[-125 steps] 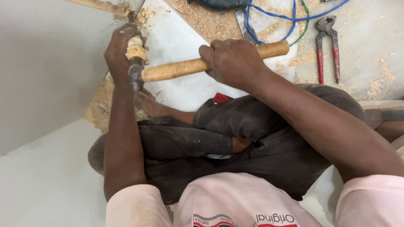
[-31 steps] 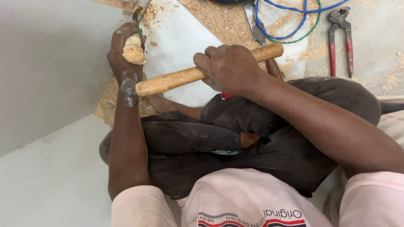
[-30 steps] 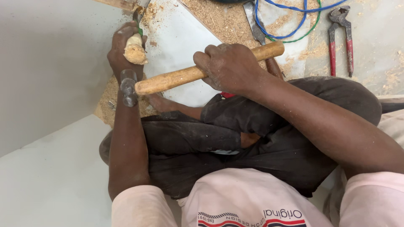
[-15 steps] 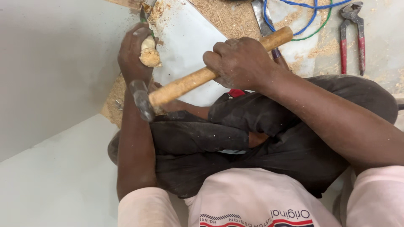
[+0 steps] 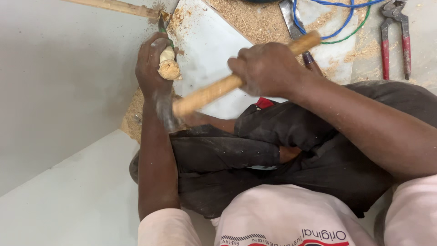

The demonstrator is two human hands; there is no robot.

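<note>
Nearest to us, our lap in dark trousers [image 5: 273, 164] fills the lower part of the view. Just above it our right hand [image 5: 266, 70] is clenched round the wooden handle of the hammer [image 5: 218, 89], whose blurred metal head hangs low beside our left wrist. Our left hand [image 5: 152, 64] is wrapped around the chisel [image 5: 167, 64], its frayed wooden butt facing up and its blade pointing away toward the wooden strip [image 5: 114, 6]. We judge that we are mid-swing in a chiselling step; the next blow needs to land squarely on the butt, clear of our knuckles. Farther off lie sawdust [image 5: 248, 18], blue wire [image 5: 337, 27] and red-handled pincers [image 5: 395, 32].
</note>
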